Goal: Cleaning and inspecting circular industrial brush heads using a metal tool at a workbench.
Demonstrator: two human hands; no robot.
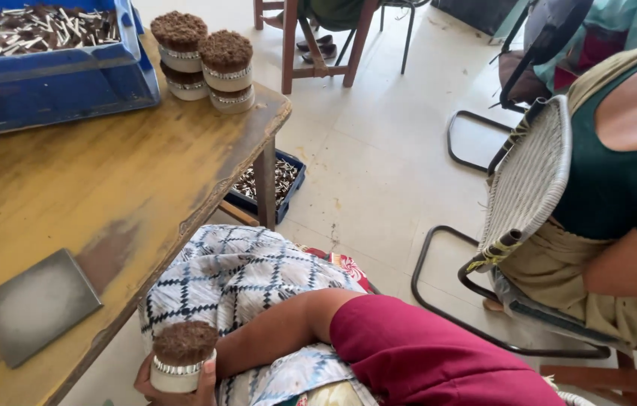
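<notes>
So at the bottom left of the frame I've got one round bundle cupped in my right hand, fingers wrapped around its pale lower band, held upright down by my lap below the counter edge, brown fuzzy top facing up, probably so the packed ends don't spill or get squashed. My right arm in the maroon sleeve reaches across my patterned blue-and-white cloth to get there. Can't see my left hand at all, it's out of frame, so no idea what it's up to. Up at the top of the frame, near the counter's far corner, four more of the same bundles sit stacked in twos, touching each other, brown tops up, silver-looking bands around them; standing them on their flat ends looks like the steadiest way to park them. Just left of those, in the upper left, there's a blue tray full of loose thin sticks, whitish and brown, heaped every which way. On the floor under the counter's leg, about the middle of the frame, a second blue tray holds more of the same loose sticks. A flat grey square plate lies on the counter at the lower left, close to my bundle but not touching it. On the right someone else sits in a woven chair, back to me; their hands aren't in view.
</notes>
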